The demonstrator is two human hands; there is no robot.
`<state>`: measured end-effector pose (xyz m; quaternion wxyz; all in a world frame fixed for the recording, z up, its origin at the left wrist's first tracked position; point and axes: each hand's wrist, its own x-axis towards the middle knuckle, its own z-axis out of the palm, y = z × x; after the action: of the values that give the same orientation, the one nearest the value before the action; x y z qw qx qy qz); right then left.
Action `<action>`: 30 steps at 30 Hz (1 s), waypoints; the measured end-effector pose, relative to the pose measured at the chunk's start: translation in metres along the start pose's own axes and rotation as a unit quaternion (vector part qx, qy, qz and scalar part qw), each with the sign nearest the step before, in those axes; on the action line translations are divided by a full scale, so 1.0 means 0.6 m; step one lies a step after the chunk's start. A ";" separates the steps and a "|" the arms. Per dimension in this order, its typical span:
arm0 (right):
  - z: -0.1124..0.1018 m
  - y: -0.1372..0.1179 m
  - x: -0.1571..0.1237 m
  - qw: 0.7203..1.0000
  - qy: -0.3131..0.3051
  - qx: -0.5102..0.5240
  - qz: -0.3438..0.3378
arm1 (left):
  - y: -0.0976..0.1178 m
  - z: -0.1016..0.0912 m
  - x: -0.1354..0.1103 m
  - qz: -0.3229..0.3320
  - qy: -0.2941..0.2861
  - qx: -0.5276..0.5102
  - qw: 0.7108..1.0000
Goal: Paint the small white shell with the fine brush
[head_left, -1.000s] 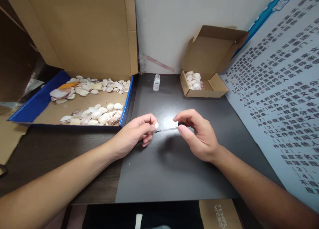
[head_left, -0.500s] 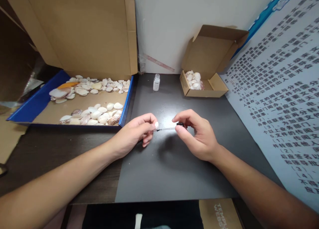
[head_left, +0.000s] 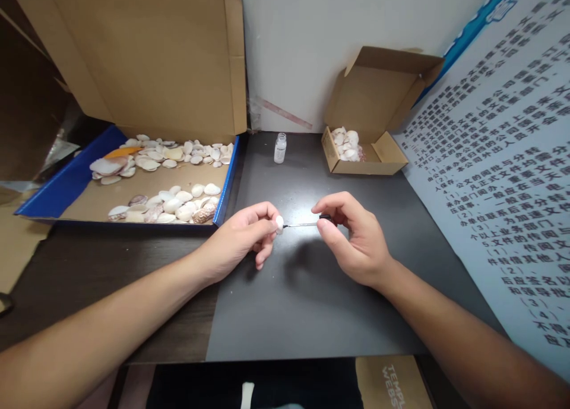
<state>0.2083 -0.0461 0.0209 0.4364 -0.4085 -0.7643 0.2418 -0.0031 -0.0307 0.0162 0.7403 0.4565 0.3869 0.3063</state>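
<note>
Between thumb and fingers, my left hand [head_left: 252, 232] pinches a small white seashell [head_left: 279, 224] above the dark mat. My right hand [head_left: 351, 237] is closed on the black cap of a thin brush applicator [head_left: 303, 224]. The applicator's stem points left, and its dark tip is at the shell's right edge; whether it touches I cannot tell. Beyond the hands, a small clear glass bottle [head_left: 279, 149] stands upright without a cap, a label on its side.
At the left, an open blue-edged cardboard box [head_left: 93, 204] holds many seashells [head_left: 178, 202] in two groups. A smaller open brown box [head_left: 371, 167] with white shells [head_left: 346, 143] stands at the back right. A printed sheet [head_left: 499, 177] rises along the right side.
My left hand has turned the shell so more of its face shows. The applicator in my right hand has shifted slightly up and right, its stem now more level.
</note>
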 end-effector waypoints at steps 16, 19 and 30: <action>-0.002 -0.001 -0.002 1.000 -0.017 -0.004 0.006 | 0.004 0.002 -0.002 -0.002 0.014 -0.005 1.000; -0.002 0.000 -0.002 1.000 -0.022 0.012 0.003 | 0.005 0.002 -0.002 -0.006 0.019 -0.007 1.000; -0.003 -0.001 -0.001 1.000 -0.027 0.007 -0.010 | 0.007 0.002 -0.002 -0.008 0.020 -0.013 1.000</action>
<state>0.2098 -0.0471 0.0219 0.4212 -0.3911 -0.7780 0.2538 -0.0031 -0.0304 0.0206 0.7408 0.4377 0.4011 0.3142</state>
